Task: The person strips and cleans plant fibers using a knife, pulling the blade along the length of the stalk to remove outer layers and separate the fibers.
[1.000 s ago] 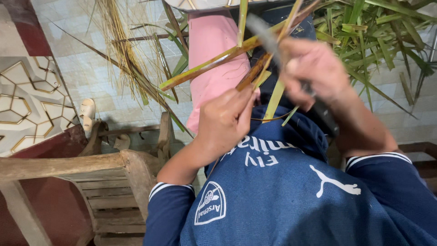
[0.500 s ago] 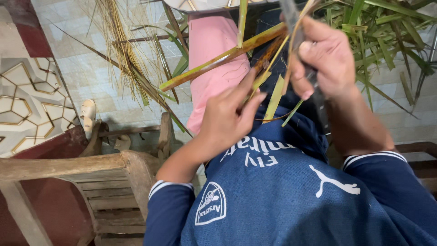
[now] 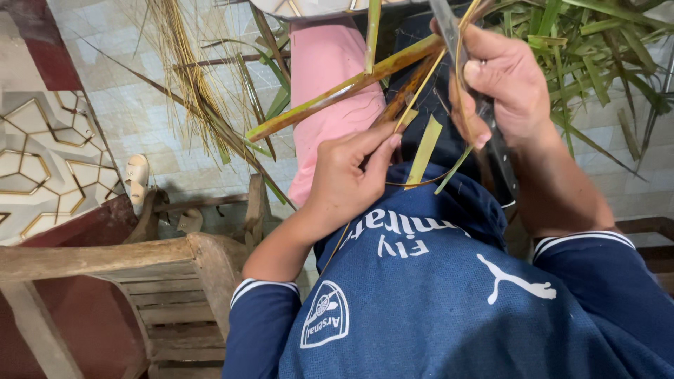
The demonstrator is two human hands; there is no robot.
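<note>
Left hand [image 3: 347, 179]: fingers pinched together on a thin yellow-green leaf strip [image 3: 425, 151] at the lower end of the palm frond stalk [image 3: 344, 91]; thumb and forefinger press the strip against the stalk's brown base.
Right hand [image 3: 502, 88]: fist clamped on the dark handle of a knife [image 3: 491, 140], the grey blade running up past the top edge of the view.
Palm frond stalk: lies slantwise across the lap, over the pink cloth [image 3: 330, 77], its upper end between the two hands and its lower end pointing to the tiled floor [image 3: 140, 119].
Change from earlier: the right hand has gone higher and a little to the right, so the blade tip has left the frame; a fine curl of fibre now hangs between the hands; the left hand stays at the same spot on the stalk.
Around: a heap of green leaflets [image 3: 597, 49] right of the knife hand, dried midribs [image 3: 186, 77] on the floor, a wooden bench [image 3: 140, 274] at the left.
</note>
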